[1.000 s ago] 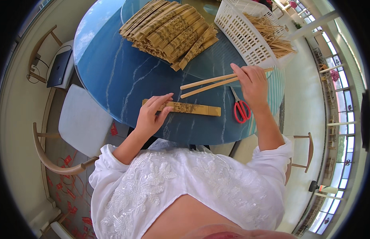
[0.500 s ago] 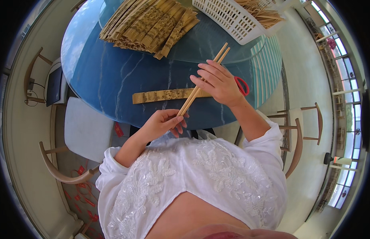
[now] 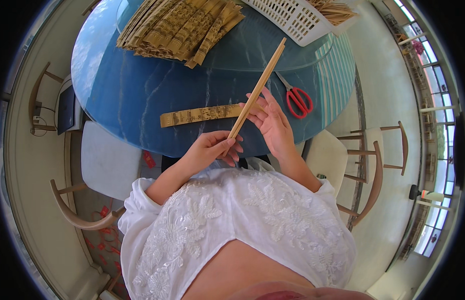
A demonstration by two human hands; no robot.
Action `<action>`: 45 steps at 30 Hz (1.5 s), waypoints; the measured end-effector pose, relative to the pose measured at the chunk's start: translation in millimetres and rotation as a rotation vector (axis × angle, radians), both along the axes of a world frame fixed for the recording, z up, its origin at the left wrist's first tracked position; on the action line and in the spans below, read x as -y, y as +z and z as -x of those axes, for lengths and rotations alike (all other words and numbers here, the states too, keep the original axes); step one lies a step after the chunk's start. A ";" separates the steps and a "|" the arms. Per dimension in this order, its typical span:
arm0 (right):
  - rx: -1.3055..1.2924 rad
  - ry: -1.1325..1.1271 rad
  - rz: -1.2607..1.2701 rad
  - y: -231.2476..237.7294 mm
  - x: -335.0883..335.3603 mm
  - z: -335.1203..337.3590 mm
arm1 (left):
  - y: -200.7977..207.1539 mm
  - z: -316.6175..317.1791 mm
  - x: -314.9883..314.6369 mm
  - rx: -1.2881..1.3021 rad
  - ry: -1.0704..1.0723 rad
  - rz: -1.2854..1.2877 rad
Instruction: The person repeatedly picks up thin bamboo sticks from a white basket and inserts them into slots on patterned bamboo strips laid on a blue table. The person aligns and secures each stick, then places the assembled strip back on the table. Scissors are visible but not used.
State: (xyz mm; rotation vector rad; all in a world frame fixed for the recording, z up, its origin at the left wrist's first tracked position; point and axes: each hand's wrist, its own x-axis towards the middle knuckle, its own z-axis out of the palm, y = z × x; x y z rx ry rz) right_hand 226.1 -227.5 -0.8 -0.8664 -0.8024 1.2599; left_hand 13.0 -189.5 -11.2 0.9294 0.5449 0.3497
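Note:
A pair of pale wooden chopsticks [image 3: 262, 80] slants up and away over the table, the two lying side by side. My left hand [image 3: 212, 147] is closed on their near end. My right hand [image 3: 276, 127] is open beside their middle, palm partly up and fingers spread; some fingertips pass behind the chopsticks, and I cannot tell whether they touch. Beneath, a long gold-brown patterned paper sleeve [image 3: 197, 115] lies flat on the table, its right end hidden by the chopsticks and my right hand. Red-handled scissors [image 3: 293, 91] rest just beyond my right hand.
A fanned pile of similar sleeves [image 3: 172, 30] sits on the glass turntable [image 3: 252, 55] at the far left. At the far right stands a white perforated basket [image 3: 305, 25] of loose chopsticks. Chairs [image 3: 108, 157] flank the round blue table [image 3: 142, 95].
My right hand has come off the chopsticks' upper part, moving down toward me and turning its palm up. The chopsticks have tilted more upright and drawn together. The scissors now show fully.

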 end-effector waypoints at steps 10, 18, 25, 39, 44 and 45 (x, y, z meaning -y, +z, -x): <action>-0.293 0.129 0.014 -2.7 10.0 -1.5 | -7.3 -31.3 12.7 0.040 -0.149 0.092; 0.809 -0.251 -0.077 13.1 26.2 -89.5 | 8.2 -38.3 -3.3 -0.312 0.043 -0.953; 1.343 -0.236 0.084 11.7 53.9 -111.8 | -6.5 -70.0 -44.0 -0.343 0.143 -1.599; 1.502 -0.198 0.215 14.3 67.3 -136.6 | -16.4 -98.9 -60.9 -0.344 0.072 -1.441; 1.558 -0.183 0.202 15.7 64.7 -137.4 | -18.7 -101.9 -61.3 -0.341 0.070 -1.418; 1.556 -0.174 0.193 16.1 64.2 -137.5 | -17.6 -102.4 -61.6 -0.341 0.062 -1.415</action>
